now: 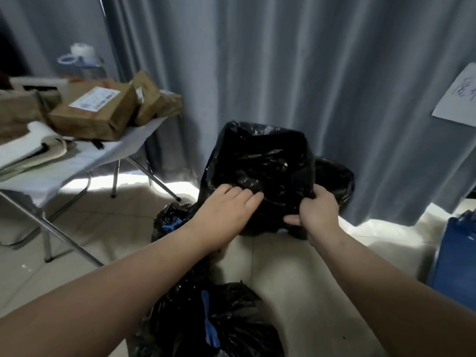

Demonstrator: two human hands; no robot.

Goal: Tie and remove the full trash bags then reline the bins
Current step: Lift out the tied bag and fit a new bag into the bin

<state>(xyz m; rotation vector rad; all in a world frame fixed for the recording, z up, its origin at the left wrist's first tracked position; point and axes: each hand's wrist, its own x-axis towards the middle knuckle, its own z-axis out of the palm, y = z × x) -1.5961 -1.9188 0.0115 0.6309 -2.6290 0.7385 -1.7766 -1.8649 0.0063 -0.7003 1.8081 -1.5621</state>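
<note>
Two full tied bags point(226, 323) with blue ties lie on the floor, so that part looks done. Now comes the relining. A fresh black bag point(262, 155) is held up in front of the curtain point(257, 60). The right hand point(318, 210) grips its edge, and the left hand point(229, 202) lies flat on it with straight fingers. A bin point(337, 179) behind may already be lined; it is hard to tell. The label point(95, 99) on a box on the table point(77, 161) is too blurry to read. A paper point(458, 96) shows cut-off handwriting.

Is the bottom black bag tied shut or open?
Tied shut, it seems: the bag has its top bunched together, with a blue tie sticking out.
</note>
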